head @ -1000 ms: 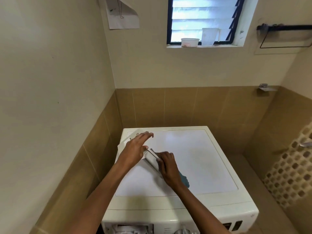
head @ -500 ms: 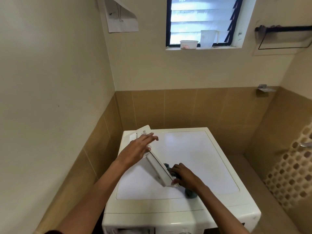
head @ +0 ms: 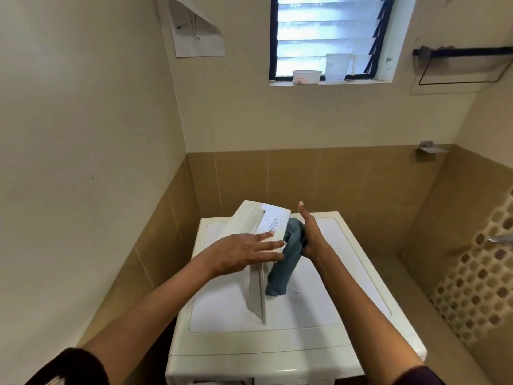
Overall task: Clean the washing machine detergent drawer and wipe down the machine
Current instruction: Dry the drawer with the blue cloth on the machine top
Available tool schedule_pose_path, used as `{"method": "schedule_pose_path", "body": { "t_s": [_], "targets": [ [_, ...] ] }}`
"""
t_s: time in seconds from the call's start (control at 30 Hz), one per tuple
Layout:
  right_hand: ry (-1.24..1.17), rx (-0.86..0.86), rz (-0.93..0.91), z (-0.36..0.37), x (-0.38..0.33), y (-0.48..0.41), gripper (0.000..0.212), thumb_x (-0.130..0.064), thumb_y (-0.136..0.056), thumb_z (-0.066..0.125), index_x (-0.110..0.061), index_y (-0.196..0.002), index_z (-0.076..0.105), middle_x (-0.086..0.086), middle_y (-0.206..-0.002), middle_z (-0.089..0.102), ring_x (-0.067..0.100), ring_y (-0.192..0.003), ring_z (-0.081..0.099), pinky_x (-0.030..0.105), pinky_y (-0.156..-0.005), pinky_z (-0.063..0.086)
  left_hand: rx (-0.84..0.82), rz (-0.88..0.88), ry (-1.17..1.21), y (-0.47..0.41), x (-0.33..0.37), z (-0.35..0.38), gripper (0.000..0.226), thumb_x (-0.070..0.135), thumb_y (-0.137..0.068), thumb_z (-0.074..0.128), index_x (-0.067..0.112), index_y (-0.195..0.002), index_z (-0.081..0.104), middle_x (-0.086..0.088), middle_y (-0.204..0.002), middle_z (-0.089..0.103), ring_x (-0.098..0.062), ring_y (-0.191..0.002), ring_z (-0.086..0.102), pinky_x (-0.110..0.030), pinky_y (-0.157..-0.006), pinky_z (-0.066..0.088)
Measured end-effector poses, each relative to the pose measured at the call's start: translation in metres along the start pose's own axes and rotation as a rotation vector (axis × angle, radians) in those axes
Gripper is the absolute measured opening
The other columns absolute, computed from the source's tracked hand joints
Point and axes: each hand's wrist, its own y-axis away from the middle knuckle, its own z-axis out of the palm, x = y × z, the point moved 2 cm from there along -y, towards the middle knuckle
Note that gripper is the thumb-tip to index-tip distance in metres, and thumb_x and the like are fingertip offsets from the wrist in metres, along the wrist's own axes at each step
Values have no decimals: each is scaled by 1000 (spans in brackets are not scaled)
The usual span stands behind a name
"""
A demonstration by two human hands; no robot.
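The right hand [head: 312,237] grips a blue-grey cloth [head: 283,270] against the side of the detergent drawer [head: 263,218], which the left hand [head: 241,254], fingers [head: 268,245] flat, steadies on end atop the washing machine [head: 333,301]. Brace it firmly and drag the cloth down its full length.

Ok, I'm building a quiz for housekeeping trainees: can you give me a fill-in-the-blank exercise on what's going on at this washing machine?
1. The left hand rests with straight fingers on the detergent drawer, which stands on the ____ of the washing machine.
2. The right hand holds a ____ against the drawer.
3. On the window sill, the bowl stands to the ____ of the jug in the picture.

Missing words: top; cloth; left.
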Motion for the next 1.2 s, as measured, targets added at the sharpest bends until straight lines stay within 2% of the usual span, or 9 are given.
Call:
{"method": "schedule_pose_path", "body": {
  "t_s": [0.17, 0.3, 0.43, 0.53, 0.63, 0.73, 0.87, 1.0, 1.2],
  "targets": [
    [106, 50, -41, 1, 1, 4, 32, -32, -94, 50, -2, -102, 58, 11, -85, 69, 24, -70, 63, 27, -59, 49, 69, 127, -198, -1, -1, 0, 90, -3, -54, 84, 28, -131, 49, -1, -135, 55, -28, -116, 59, -40, -81, 55],
    [62, 33, -26, -3, 5, 12, 21, -18, -95, 46, 1, -96, 57, 9, -68, 71, 23, -60, 52, 27, -53, 40, 91, 75, -345, 8, -2, 7, 94, 14, -58, 84, 32, -136, 36, 3, -137, 53, -24, -124, 53, -48, -96, 42],
    [14, 112, -28, -5, 7, 17, 15, -14, -93, 48, 0, -91, 53, 10, -56, 63, 21, -45, 47, 24, -42, 37, 262, -276, -204, 35, -11, 12, 72, 42, -81, 48, 38, -145, 16, 4, -153, 27, -18, -145, 12, -64, -109, 17],
    [-19, 187, -65, -5, 13, 24, 15, -14, -91, 52, 1, -93, 52, 9, -57, 58, 20, -43, 49, 27, -42, 39, 559, -738, 327, 58, 2, 13, 77, 58, -78, 37, 36, -147, 10, 7, -157, 14, -16, -146, -3, -50, -114, -1],
    [37, 189, -135, -6, 22, 32, 26, -16, -91, 53, 5, -105, 58, 15, -85, 63, 24, -65, 57, 30, -54, 45, 877, -1326, 1002, 50, 19, 12, 62, 51, -91, 40, 17, -142, 33, -7, -149, 35, -26, -138, 29, -42, -113, 22],
    [101, 193, -181, -6, 24, 45, 18, -14, -93, 53, 1, -101, 58, 12, -89, 64, 22, -74, 58, 27, -61, 48, 744, -1514, 1438, 25, 29, 11, 39, 37, -95, 46, 11, -124, 48, -9, -126, 51, -30, -119, 47, -42, -100, 39],
    [115, 192, -200, -13, 23, 55, 19, -14, -93, 53, 1, -104, 56, 8, -87, 62, 19, -72, 57, 24, -61, 48, 765, -1507, 1574, 5, 31, 12, 41, 33, -95, 49, 7, -126, 45, -14, -127, 53, -27, -101, 53, -31, -78, 48],
    [99, 176, -209, -18, 26, 68, 13, -11, -93, 52, -3, -86, 59, 8, -80, 62, 18, -69, 58, 18, -50, 51, 804, -1574, 1733, -2, 22, 12, 40, 38, -97, 42, 5, -118, 50, -13, -95, 62, -19, -69, 56, -22, -48, 44],
    [174, 152, -230, -32, 33, 80, 20, -19, -91, 57, 0, -90, 61, 14, -91, 66, 24, -80, 63, 24, -68, 52, 738, -1671, 1617, -9, 9, 19, 48, 44, -99, 25, 9, -122, 48, -13, -105, 59, -28, -101, 61, -31, -83, 50]
  ]
}}
